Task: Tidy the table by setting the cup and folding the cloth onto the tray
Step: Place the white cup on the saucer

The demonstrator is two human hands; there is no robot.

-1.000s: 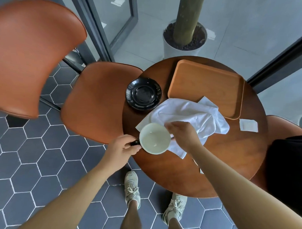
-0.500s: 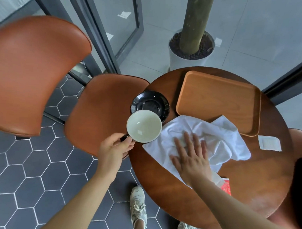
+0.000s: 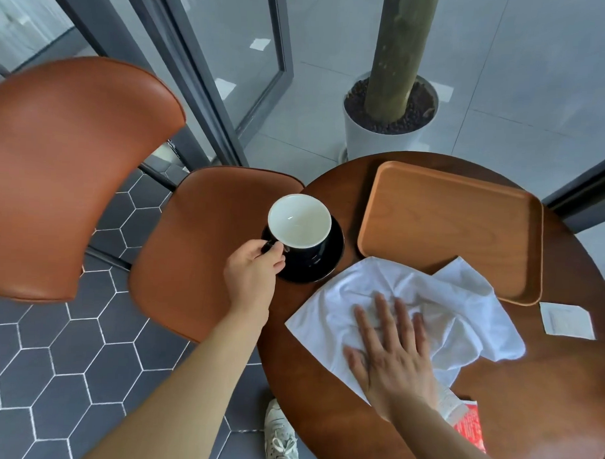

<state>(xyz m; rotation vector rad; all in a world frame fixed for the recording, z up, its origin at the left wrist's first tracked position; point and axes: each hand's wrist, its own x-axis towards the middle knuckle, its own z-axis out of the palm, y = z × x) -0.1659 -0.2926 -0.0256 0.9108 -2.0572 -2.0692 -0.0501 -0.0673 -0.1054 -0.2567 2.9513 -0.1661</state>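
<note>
The tray (image 3: 448, 227) lies at the far right of the tabletop (image 3: 545, 392), its long axis running left to right, and nothing is seen on it but one corner of the cloth (image 3: 463, 310) draped over its near rim. The cloth is spread crumpled and unfolded just in front of the tray. The cup (image 3: 299, 220) is held over the black saucer (image 3: 331, 261), just left of the tray; whether it rests there cannot be told.

Its handle is pinched by the left hand (image 3: 255, 272), so a short carry to the right is judged to be needed. The right hand (image 3: 393, 349) is pressed flat on the cloth, fingers spread.

Two orange chairs (image 3: 73, 173) stand to the left on hexagonal floor tiles, and a potted trunk (image 3: 366, 139) stands beyond the tabletop. A white packet (image 3: 567, 321) and a red one (image 3: 471, 424) lie near the cloth.
</note>
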